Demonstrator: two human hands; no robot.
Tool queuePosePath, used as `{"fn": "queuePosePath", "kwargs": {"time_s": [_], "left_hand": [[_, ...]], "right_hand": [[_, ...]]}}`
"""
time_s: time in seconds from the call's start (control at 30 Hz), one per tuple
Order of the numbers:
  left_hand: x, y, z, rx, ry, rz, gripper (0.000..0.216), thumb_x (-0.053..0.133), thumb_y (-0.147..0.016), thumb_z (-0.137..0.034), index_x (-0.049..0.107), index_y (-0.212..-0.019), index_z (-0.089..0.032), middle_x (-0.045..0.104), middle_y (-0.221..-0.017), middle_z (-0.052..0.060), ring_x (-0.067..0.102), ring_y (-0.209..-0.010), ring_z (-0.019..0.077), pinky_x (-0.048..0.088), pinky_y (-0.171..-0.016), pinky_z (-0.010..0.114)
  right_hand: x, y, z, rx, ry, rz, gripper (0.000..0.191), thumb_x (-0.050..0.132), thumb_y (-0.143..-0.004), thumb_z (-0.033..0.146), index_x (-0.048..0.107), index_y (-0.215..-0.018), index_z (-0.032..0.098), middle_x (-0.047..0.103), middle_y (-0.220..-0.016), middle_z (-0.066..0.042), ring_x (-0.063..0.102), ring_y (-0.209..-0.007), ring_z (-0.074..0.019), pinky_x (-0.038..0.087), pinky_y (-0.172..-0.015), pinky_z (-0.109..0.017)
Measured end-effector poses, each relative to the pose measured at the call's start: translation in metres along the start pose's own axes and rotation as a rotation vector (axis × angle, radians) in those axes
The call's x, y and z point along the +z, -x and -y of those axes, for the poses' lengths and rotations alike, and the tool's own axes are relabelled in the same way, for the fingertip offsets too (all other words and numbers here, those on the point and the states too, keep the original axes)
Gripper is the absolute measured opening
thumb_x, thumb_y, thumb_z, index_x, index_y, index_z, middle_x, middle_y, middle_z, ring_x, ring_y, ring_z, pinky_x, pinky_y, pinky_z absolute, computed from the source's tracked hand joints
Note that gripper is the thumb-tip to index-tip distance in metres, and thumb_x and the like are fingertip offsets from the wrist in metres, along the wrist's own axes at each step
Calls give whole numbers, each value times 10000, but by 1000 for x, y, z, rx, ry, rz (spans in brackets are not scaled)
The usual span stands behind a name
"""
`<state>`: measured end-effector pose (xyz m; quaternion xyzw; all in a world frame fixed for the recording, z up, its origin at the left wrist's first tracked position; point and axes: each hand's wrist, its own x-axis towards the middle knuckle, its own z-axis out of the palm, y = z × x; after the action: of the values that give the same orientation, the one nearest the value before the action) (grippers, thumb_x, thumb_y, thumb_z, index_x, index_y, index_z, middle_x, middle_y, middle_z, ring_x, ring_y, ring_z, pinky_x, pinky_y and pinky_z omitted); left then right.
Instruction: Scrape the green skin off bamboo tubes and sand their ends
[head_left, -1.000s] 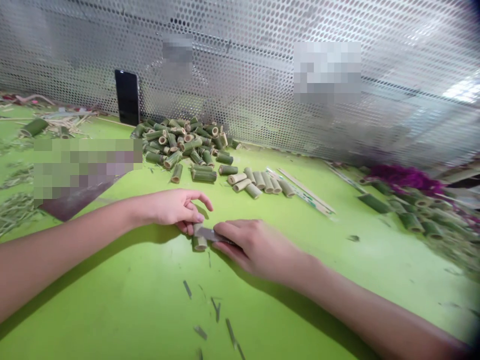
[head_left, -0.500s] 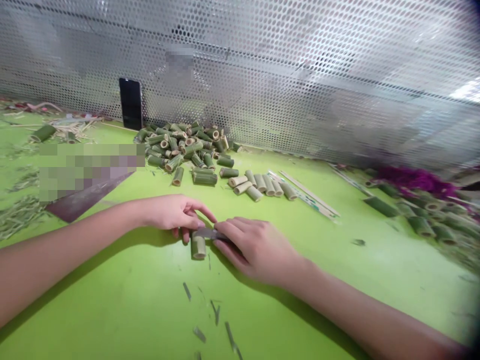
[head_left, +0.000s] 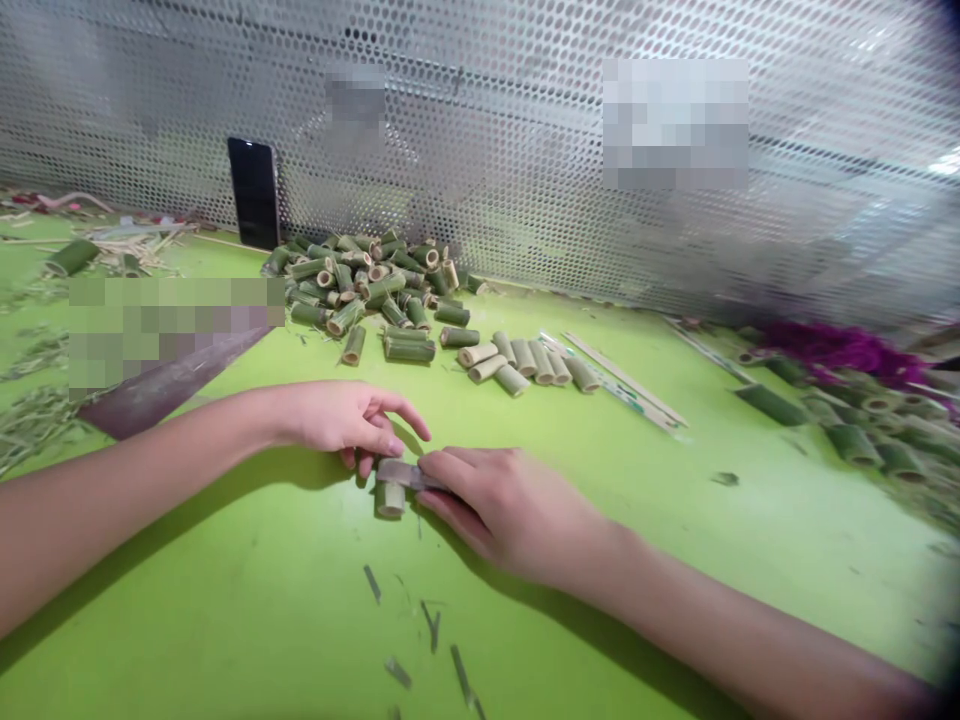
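One short bamboo section point(head_left: 390, 497) lies on the green desk point(head_left: 225, 600) between the two hands, near the front middle. It is steadied by the left hand point(head_left: 341, 418), whose fingers are curled loosely against its far side, thumb and forefinger partly spread. A small flat blade point(head_left: 401, 473) is pinched in the right hand point(head_left: 510, 505), the fingers closed flat over its handle end, and the blade is laid across the top of the section. The step in hand is judged to be the shaving of the green skin from this piece; for the next stroke the section would need to be kept from rolling while the blade is drawn along it. Thin green slivers point(head_left: 431, 625) are scattered in front. No containers are seen: the unpeeled pieces are heaped loose in a pile point(head_left: 360, 280) by the perforated screen point(head_left: 525, 150), and pale peeled pieces point(head_left: 525, 365) are lined up just beside it.
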<state>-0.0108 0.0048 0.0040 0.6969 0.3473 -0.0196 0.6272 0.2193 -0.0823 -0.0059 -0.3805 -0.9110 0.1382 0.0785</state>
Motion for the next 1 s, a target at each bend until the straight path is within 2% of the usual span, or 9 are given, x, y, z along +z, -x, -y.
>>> {"fn": "queuePosePath", "kwargs": {"time_s": [0.23,0.3,0.43,0.53,0.63,0.77,0.9,1.0], "left_hand": [[-3,1,8,-9,-8,-45,380,657,-972,-312,636,-1349,-265,687,-809,-2,645,-668,142,510,-619,255],[-3,1,7,-1,-4,-41,402,672,-964,-336,638,-1357,-263,702,-829,5,654,-693,148,521,-650,270],[-1,0,4,11,9,-29,390,665,-970,-353,656,-1336,-219,713,-811,10,666,-727,156,531,-717,295],[0,-1,3,4,14,-19,366,614,-999,-316,648,-1347,-209,711,-789,10,670,-727,158,522,-706,285],[0,0,2,-11,-77,-51,347,562,-1013,-268,651,-1347,-236,664,-690,-19,602,-606,137,432,-577,246],[-2,3,1,20,-197,-67,350,580,-995,-316,674,-1328,-266,473,-513,-73,409,-475,128,286,-490,258],[-1,2,3,58,-146,-25,389,614,-968,-352,658,-1340,-246,407,-520,-83,359,-479,132,256,-492,260],[1,-1,6,73,-124,-12,385,660,-937,-374,675,-1301,-249,445,-613,-67,351,-524,124,266,-520,252]], "right_hand": [[-14,19,3,-138,-146,189,202,489,-1071,299,632,-974,194,644,-796,1,565,-642,-129,392,-600,-254],[-12,19,1,-138,-122,135,214,477,-1074,298,640,-988,187,644,-782,3,553,-619,-125,386,-589,-255],[-3,11,-8,-76,31,-65,244,446,-1084,292,632,-987,167,658,-769,-11,532,-570,-125,359,-567,-264],[3,3,-8,-29,119,-121,253,441,-1093,313,630,-1019,162,677,-783,-25,567,-582,-139,339,-560,-270],[4,-2,-4,12,161,-123,233,451,-1092,311,623,-1030,167,686,-793,-27,595,-599,-148,327,-560,-271],[4,-3,1,24,136,-80,194,475,-1086,295,602,-993,181,670,-782,-15,597,-617,-148,339,-574,-266],[3,-4,1,12,60,-28,204,471,-1088,289,570,-944,184,641,-755,-4,558,-593,-132,338,-571,-256],[-1,-3,1,-16,22,28,210,479,-1079,281,553,-907,186,626,-743,0,502,-560,-122,321,-553,-259]]}}
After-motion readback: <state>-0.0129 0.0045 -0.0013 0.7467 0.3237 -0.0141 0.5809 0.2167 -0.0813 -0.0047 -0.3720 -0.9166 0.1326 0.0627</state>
